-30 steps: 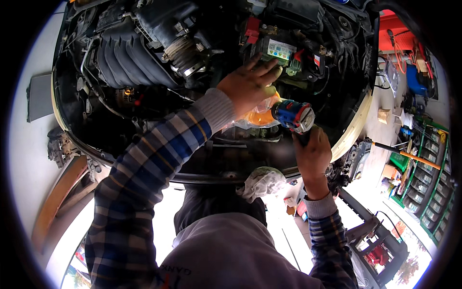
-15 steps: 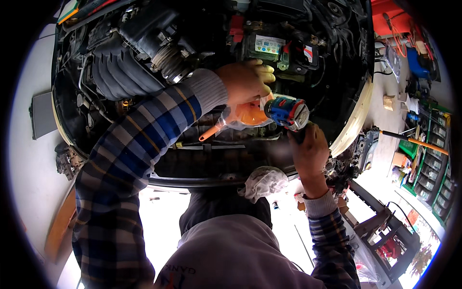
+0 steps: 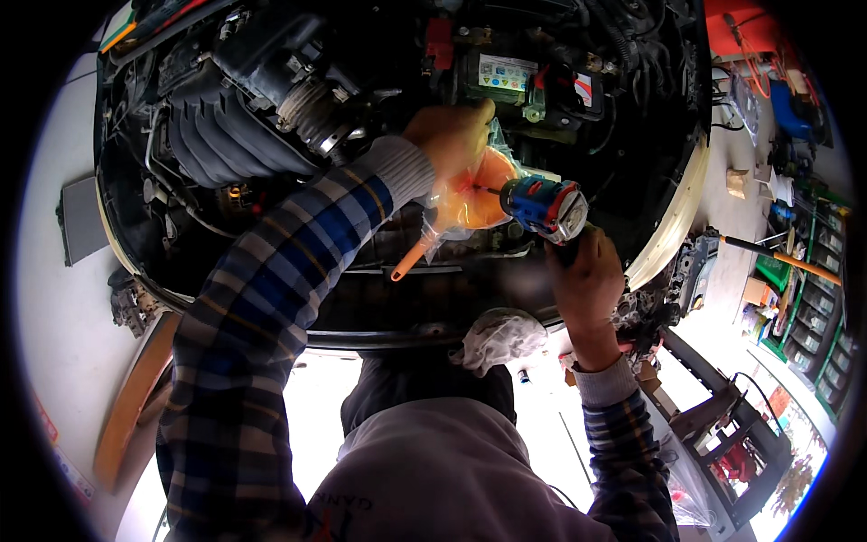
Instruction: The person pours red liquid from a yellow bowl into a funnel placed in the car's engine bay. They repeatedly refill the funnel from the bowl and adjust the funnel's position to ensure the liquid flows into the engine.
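Note:
My left hand (image 3: 452, 140) is closed on the upper edge of an orange plastic funnel (image 3: 488, 203) wrapped in a clear plastic bag. The funnel's narrow stem (image 3: 414, 256) points down and to the left. In my right hand (image 3: 589, 285) is a blue cordless drill (image 3: 545, 210), gripped by its handle. Its thin bit points left at the funnel's wide orange face; whether the tip touches it, I cannot tell. Both hands are above the open engine bay, in front of the car battery (image 3: 504, 74).
A black ribbed engine cover (image 3: 230, 135) and corrugated intake hose (image 3: 312, 113) lie to the left. A crumpled white rag (image 3: 499, 339) rests on the front edge of the bay. Shelving with small bins (image 3: 813, 316) stands at the far right.
My left hand has tipped the funnel so its wide face turns toward the drill, and its stem has swung slightly down and right. The drill bit now shows against the orange face.

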The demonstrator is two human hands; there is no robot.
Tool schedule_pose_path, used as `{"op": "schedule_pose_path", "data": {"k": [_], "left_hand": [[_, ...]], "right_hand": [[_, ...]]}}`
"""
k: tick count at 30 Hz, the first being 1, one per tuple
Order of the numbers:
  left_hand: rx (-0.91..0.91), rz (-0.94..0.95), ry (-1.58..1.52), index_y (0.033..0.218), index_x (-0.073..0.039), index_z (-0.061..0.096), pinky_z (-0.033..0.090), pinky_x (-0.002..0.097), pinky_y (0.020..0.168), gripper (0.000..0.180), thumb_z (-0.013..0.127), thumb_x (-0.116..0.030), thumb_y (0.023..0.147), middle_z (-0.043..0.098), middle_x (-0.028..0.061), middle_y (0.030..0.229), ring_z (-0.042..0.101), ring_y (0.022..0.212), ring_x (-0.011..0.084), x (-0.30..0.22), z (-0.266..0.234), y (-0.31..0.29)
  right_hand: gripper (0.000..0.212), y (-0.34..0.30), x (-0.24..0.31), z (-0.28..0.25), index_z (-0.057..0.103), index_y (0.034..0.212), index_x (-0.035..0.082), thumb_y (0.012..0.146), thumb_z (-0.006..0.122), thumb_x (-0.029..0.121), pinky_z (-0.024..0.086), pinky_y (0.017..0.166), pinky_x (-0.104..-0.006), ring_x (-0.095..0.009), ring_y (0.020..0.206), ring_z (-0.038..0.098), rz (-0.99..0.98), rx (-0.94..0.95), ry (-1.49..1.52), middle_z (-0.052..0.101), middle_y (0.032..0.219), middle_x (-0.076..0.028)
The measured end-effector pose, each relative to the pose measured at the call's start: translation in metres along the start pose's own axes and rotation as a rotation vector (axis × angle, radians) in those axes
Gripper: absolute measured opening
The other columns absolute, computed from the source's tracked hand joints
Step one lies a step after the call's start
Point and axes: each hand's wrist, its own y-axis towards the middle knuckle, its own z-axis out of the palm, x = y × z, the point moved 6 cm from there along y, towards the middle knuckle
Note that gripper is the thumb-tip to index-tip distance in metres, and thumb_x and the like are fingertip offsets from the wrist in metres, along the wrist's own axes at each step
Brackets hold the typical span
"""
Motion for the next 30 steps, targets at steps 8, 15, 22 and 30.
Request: {"op": "schedule_pose_path", "data": {"k": [8, 15, 22, 30], "left_hand": [[-0.186, -0.061, -0.078, 0.11, -0.004, 0.057, 0.056, 0.0417, 0.073, 0.02, 0.06, -0.014, 0.092, 0.069, 0.0138, 0.09, 0.068, 0.084, 0.0324, 0.007, -0.01, -0.011], [-0.416, 0.404, 0.248, 0.112, -0.005, 0.061, 0.054, 0.0409, 0.089, 0.033, 0.068, -0.005, 0.079, 0.062, 0.0104, 0.109, 0.062, 0.103, 0.0311, -0.034, -0.048, -0.061], [-0.204, 0.643, 0.344, 0.119, -0.008, 0.064, 0.039, 0.0447, 0.113, 0.035, 0.068, -0.013, 0.084, 0.059, 0.0109, 0.134, 0.051, 0.132, 0.0286, -0.039, -0.016, -0.08], [0.105, 0.395, 0.572, 0.155, -0.017, 0.031, 0.013, 0.0504, 0.124, 0.098, 0.069, -0.066, 0.079, 0.025, 0.0112, 0.163, 0.02, 0.152, 0.0264, -0.019, 0.002, -0.059]], "right_hand": [[0.041, 0.002, 0.001, 0.003, 0.06, 0.101, 0.006, 0.072, 0.083, 0.023, 0.052, 0.07, -0.0413, -0.032, 0.079, 0.064, -0.013, -0.02, 0.01, 0.063, 0.088, -0.01], [0.042, -0.002, 0.001, -0.007, 0.059, 0.101, 0.005, 0.07, 0.084, 0.02, 0.053, 0.069, -0.0418, -0.033, 0.08, 0.064, 0.046, -0.016, 0.031, 0.063, 0.088, -0.01], [0.042, -0.006, -0.002, -0.014, 0.058, 0.1, 0.004, 0.068, 0.082, 0.016, 0.053, 0.069, -0.0429, -0.035, 0.081, 0.064, 0.034, -0.018, 0.082, 0.063, 0.09, -0.012], [0.043, -0.01, -0.007, -0.003, 0.059, 0.1, 0.005, 0.067, 0.083, 0.018, 0.053, 0.075, -0.0443, -0.034, 0.084, 0.064, 0.04, -0.022, 0.102, 0.064, 0.091, -0.012]]}}
